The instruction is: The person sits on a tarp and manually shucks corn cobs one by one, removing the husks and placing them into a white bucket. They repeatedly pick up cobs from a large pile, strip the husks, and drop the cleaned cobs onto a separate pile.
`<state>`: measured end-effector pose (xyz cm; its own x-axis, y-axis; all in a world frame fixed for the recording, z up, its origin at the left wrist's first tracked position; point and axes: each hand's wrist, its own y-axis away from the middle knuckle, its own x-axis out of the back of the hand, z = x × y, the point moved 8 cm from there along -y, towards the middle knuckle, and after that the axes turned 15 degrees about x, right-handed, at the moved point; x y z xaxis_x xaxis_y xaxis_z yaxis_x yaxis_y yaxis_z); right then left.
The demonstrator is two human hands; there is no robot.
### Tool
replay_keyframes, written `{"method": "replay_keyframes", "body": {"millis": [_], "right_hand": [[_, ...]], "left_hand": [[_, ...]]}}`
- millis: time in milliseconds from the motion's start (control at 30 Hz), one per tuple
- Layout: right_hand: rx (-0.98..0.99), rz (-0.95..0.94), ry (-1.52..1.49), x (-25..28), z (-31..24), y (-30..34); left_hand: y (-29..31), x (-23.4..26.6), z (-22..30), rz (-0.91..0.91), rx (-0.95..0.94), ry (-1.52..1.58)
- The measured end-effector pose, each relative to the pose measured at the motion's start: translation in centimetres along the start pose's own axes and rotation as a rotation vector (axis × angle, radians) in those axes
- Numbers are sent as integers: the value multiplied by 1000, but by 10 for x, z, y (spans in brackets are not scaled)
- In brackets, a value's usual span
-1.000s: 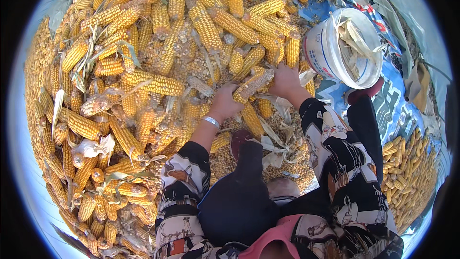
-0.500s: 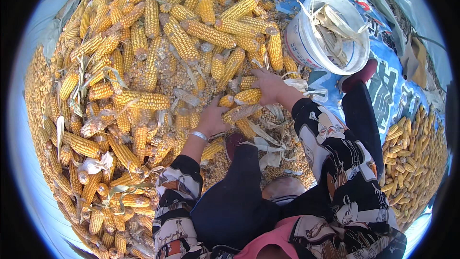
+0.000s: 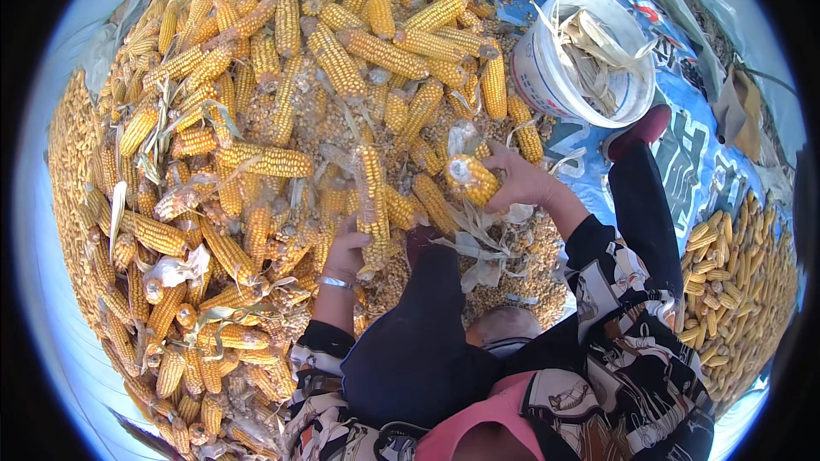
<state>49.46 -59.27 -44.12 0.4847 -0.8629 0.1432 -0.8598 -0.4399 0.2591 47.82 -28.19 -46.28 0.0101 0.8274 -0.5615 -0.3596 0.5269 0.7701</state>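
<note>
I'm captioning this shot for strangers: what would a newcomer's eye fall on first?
Probably the big heap of yellow corn, filling the left and middle of the view. Near the centre, the left hand holds a long cob and the right hand another cob, its pale end showing. At upper right, a white bucket with dry husks inside stands out.

Corn ear (image 3: 371, 196) rough; bucket (image 3: 536, 78) plastic; bracelet (image 3: 336, 283) shiny metal.

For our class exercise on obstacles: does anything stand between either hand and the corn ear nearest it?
Nothing visible does. The right hand holds a short ear directly; the left hand holds a longer ear directly.
</note>
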Motion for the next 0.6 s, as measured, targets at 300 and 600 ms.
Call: {"method": "replay_keyframes", "body": {"millis": [300, 600], "right_hand": [[225, 493, -1551, -42, -36, 104], [-19, 586, -1293, -112, 14, 228]], "left_hand": [[42, -89, 32, 91, 8, -399], [99, -181, 76, 297, -12, -647]]}}
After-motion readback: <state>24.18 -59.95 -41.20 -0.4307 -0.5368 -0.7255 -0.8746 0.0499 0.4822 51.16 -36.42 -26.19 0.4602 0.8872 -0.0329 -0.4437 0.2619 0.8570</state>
